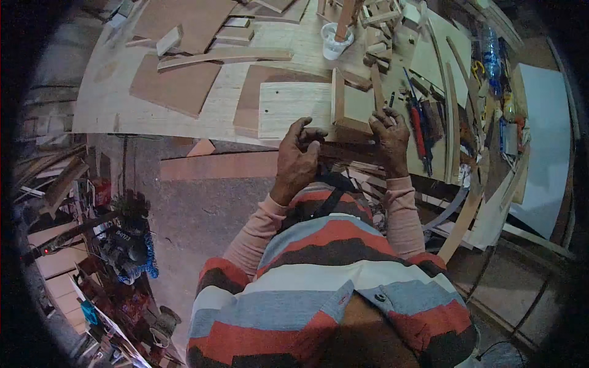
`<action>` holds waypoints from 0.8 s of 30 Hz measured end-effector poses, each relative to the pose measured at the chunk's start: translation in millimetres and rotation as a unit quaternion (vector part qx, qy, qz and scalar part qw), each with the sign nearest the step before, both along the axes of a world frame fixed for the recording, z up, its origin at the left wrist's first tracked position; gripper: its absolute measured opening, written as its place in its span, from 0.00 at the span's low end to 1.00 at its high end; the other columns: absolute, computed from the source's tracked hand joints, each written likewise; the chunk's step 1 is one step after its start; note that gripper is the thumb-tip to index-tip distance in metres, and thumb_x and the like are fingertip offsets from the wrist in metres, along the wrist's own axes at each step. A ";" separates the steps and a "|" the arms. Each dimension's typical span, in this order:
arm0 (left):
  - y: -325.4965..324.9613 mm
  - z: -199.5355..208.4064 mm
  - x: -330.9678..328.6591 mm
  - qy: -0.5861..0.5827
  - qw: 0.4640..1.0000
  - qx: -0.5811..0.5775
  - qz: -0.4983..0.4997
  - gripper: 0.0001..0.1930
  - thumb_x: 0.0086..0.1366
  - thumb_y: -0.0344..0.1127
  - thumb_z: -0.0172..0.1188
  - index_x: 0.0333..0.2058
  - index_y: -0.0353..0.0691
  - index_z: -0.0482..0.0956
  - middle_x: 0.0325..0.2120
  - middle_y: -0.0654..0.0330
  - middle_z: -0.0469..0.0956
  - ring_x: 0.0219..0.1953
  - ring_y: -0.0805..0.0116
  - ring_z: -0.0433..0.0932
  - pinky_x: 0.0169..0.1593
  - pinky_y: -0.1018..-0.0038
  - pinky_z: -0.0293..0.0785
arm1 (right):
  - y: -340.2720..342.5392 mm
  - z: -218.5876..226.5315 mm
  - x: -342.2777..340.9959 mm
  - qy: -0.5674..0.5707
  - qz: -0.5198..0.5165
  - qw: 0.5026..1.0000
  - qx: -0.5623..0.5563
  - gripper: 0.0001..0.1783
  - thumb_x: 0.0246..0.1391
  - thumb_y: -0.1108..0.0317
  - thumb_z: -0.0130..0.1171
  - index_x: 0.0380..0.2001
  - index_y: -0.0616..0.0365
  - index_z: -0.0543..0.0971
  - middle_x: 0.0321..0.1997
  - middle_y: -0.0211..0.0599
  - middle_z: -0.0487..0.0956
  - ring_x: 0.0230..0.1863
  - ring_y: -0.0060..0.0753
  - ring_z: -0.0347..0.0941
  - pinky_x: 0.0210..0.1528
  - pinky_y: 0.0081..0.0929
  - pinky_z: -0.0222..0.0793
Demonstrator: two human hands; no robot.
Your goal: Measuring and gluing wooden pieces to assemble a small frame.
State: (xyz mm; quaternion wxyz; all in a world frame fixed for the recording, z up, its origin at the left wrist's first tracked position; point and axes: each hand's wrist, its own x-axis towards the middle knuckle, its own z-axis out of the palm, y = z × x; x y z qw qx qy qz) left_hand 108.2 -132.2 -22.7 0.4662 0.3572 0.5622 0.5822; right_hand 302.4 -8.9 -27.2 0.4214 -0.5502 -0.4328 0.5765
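Observation:
My left hand (299, 156) hovers at the near edge of the bench, fingers loosely curled and apart, with nothing visible in it. Just beyond it lies a pale wooden board (288, 104) with two dark holes. My right hand (391, 132) is closed on the near end of a narrow wooden strip (377, 86) that points away from me. Between the hands sits a wooden piece (358, 107) with a pale raised edge on its left side. Farther off, a white plastic cup (335, 46) has a wooden stick standing in it.
Brown panels (169, 86) and a long strip (227, 56) lie across the plywood bench. A red-handled tool (418, 129) and long slats (453, 122) are right of my right hand. A plastic bottle (491, 52) lies at the far right. A plank (221, 165) is below the bench edge.

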 end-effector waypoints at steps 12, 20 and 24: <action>31.8 10.3 4.9 -0.113 0.990 -0.072 0.037 0.15 0.67 0.25 0.60 0.52 0.31 0.77 0.43 0.56 0.81 0.42 0.70 0.79 0.48 0.75 0.77 | 25.0 10.3 9.8 -0.033 0.107 0.993 0.040 0.27 0.52 0.72 0.66 0.54 0.67 0.69 0.45 0.40 0.81 0.45 0.29 0.77 0.48 0.26 0.74; 44.9 5.1 1.1 -0.029 0.997 -0.068 0.039 0.18 0.74 0.36 0.53 0.54 0.28 0.76 0.38 0.56 0.83 0.37 0.73 0.77 0.42 0.74 0.75 | 23.0 9.2 -2.1 -0.055 0.111 0.991 0.047 0.26 0.53 0.74 0.63 0.55 0.67 0.68 0.44 0.39 0.81 0.41 0.25 0.77 0.42 0.22 0.76; 50.1 9.5 -3.9 0.118 0.992 -0.041 0.004 0.17 0.73 0.35 0.51 0.53 0.28 0.77 0.33 0.54 0.82 0.33 0.72 0.76 0.40 0.73 0.75 | 24.7 -8.1 -7.5 -0.112 0.123 0.978 0.127 0.25 0.52 0.75 0.63 0.54 0.66 0.69 0.42 0.41 0.82 0.41 0.29 0.79 0.43 0.27 0.77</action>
